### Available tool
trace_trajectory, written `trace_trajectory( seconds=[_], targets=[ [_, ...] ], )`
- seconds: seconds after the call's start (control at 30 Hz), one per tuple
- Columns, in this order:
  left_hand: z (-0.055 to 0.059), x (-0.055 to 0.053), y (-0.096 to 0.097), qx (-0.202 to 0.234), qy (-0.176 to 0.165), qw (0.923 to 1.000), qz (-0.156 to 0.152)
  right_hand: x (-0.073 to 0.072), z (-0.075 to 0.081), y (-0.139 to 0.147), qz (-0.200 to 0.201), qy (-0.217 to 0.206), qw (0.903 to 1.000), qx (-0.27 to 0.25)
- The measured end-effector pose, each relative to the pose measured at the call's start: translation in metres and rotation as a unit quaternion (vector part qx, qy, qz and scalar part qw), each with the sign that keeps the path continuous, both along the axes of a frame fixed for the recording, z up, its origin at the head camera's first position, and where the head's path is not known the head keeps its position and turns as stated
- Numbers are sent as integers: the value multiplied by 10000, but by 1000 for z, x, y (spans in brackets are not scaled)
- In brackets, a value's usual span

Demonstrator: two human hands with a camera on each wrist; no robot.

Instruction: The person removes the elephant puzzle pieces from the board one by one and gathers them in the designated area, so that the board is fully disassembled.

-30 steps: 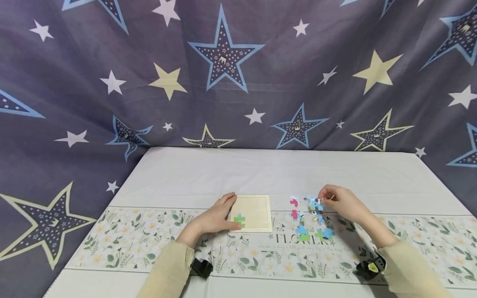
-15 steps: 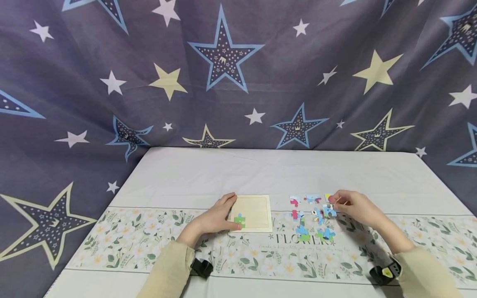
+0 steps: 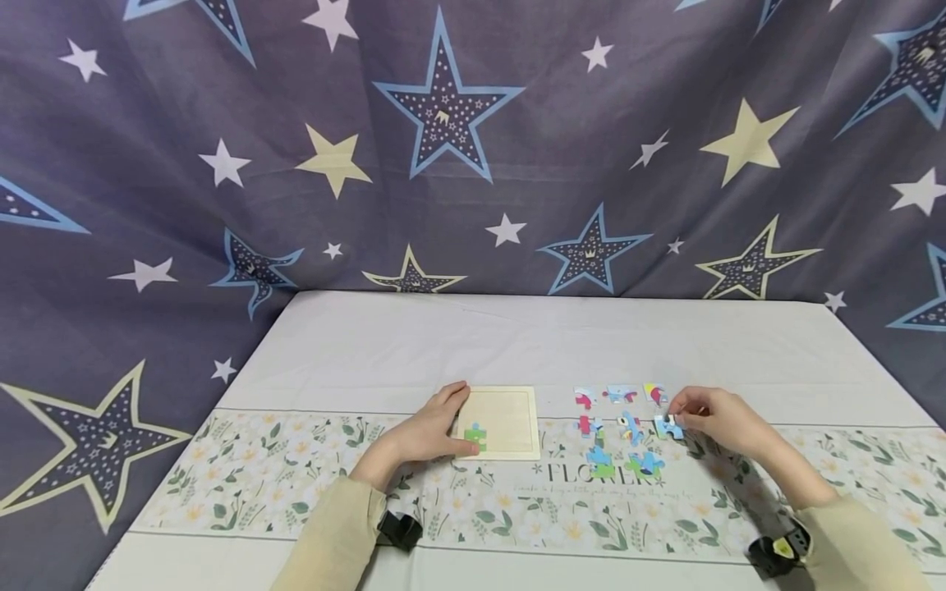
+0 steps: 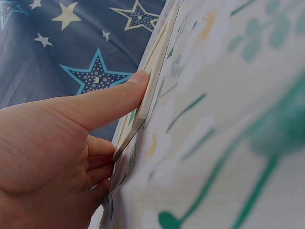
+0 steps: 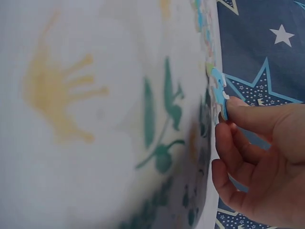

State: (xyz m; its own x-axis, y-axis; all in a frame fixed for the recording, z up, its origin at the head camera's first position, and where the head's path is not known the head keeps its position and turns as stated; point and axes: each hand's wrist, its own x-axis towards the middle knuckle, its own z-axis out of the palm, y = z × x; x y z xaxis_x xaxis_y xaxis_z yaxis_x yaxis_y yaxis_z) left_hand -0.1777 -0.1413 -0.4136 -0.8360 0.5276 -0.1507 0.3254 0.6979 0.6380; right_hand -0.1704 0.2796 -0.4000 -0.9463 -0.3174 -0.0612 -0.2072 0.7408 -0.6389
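In the head view my left hand (image 3: pixel 432 428) holds the left side of a shallow pale wooden puzzle tray (image 3: pixel 517 454). Its thumb (image 4: pixel 114 98) lies over the near rim in the left wrist view, and the other fingers meet the tray's edge. One green puzzle piece (image 3: pixel 475 436) sits in the tray's near left corner, close by the thumb. To the right of the loose pieces, my right hand (image 3: pixel 720 417) pinches a light blue puzzle piece (image 3: pixel 668 427) between thumb and fingers. The right wrist view shows this blue piece (image 5: pixel 219 93) tilted up, close over the tablecloth.
Several loose puzzle pieces lie spread right of the tray: a yellow and pink one (image 3: pixel 654 394), a pink and white one (image 3: pixel 585 398), a blue and green one (image 3: pixel 600 461). A flower-printed runner (image 3: pixel 473 509) crosses the white tablecloth (image 3: pixel 547 336). A star-patterned curtain (image 3: pixel 473 222) hangs behind.
My right hand has drawn the blue piece rightward and nearer, away from the other pieces, uncovering the yellow and pink piece. My left hand and the tray have stayed put.
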Motion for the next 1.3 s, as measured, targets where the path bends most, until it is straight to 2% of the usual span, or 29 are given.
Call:
trace_trajectory(
  seconds=[0.23,0.73,1.3],
  targets=[
    [0,0,0,15,-31,10000,1,-2,-7,0,-54,-5,9999,133],
    [0,0,0,-9,4,10000,12,-4,-3,-6,120,144,9976,663],
    [0,0,0,-64,32,10000,-25,-5,-6,-7,51,107,9979,630]
  ],
)
